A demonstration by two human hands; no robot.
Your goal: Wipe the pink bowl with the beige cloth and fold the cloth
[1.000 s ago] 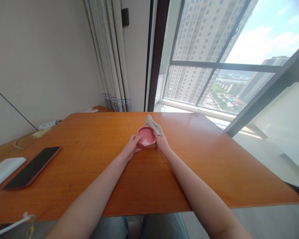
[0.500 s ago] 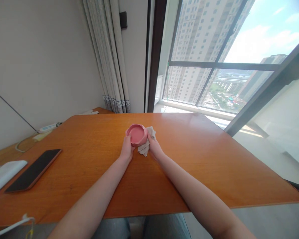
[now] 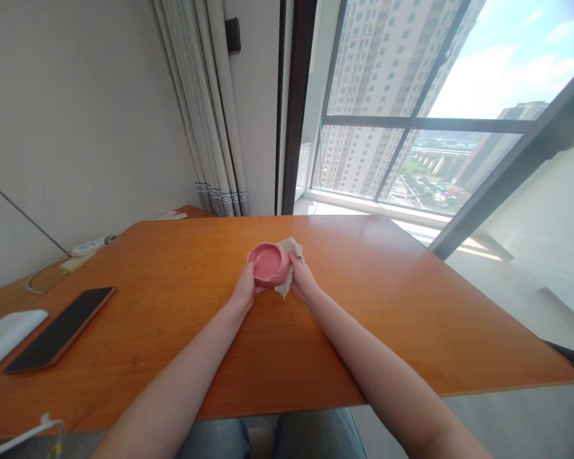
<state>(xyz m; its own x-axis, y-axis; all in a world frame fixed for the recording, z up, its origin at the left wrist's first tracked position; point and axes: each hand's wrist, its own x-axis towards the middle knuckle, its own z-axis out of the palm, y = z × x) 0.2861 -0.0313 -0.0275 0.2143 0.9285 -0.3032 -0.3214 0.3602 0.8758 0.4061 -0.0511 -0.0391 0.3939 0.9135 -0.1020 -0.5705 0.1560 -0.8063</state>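
Observation:
A pink bowl [image 3: 268, 261] with a wavy outer wall is held above the middle of the wooden table, its open side tilted toward me. My left hand [image 3: 245, 285] grips the bowl's left side, thumb at the rim and fingers underneath. A light grey cloth [image 3: 286, 287] lies against the bowl's right side. My right hand [image 3: 303, 276] is closed on this cloth and presses it to the bowl's outer wall. The fingertips of my right hand are partly hidden behind the cloth and bowl.
On the table [image 3: 172, 331], a dark phone [image 3: 61, 328] lies at the left beside a white flat object [image 3: 9, 335]. A white cable [image 3: 26, 440] crosses the near left corner. A power strip [image 3: 90, 247] sits by the wall. A large window [image 3: 377, 159] is beyond.
The bowl has shifted slightly right and tilted a little in my left hand. The cloth now sits higher and more behind the bowl, and my right hand has moved slightly right.

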